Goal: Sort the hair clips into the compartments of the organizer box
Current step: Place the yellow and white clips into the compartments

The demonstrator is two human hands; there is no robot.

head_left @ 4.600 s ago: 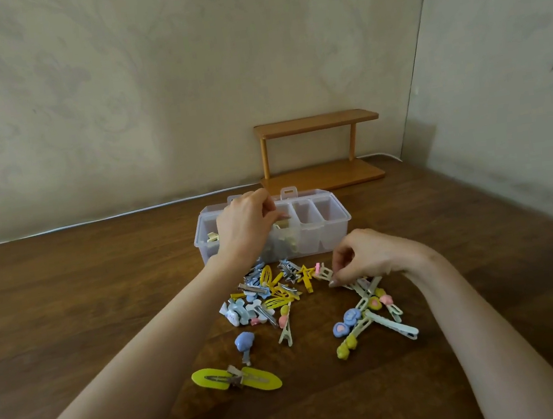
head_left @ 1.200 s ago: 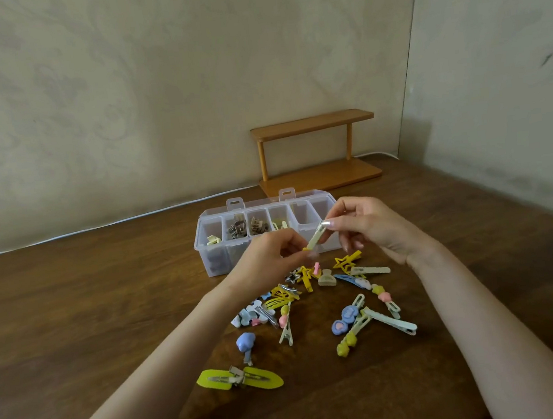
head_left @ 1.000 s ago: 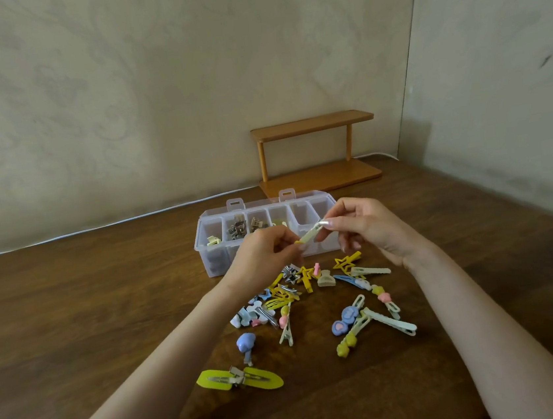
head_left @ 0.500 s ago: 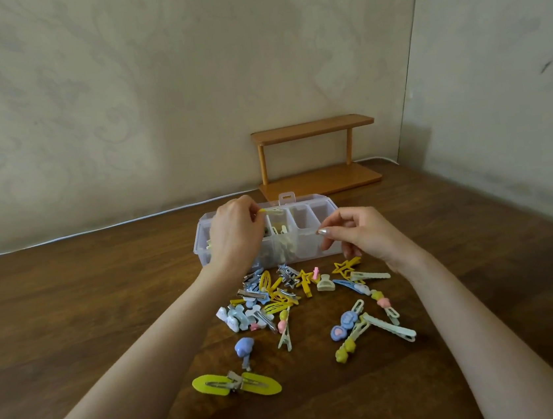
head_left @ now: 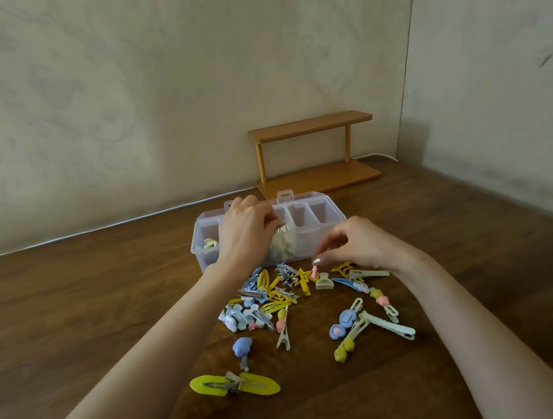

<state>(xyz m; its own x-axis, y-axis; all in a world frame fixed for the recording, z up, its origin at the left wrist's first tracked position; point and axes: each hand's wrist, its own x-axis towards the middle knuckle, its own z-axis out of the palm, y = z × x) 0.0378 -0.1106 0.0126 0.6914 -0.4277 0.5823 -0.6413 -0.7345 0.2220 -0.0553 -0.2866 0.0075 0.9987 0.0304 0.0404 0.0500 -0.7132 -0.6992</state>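
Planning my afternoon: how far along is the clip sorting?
Early. Done: a few clips in the organizer box. In hand: left hand over the box, right hand reaching toward the pile. Left: that whole pile, loose on the table.

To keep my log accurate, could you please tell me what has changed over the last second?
The left hand carried the pale clip from mid-air to over the organizer box; the right hand let go and dropped to the pile, fingertips by a pink clip. Box, pile and wooden shelf stayed put.
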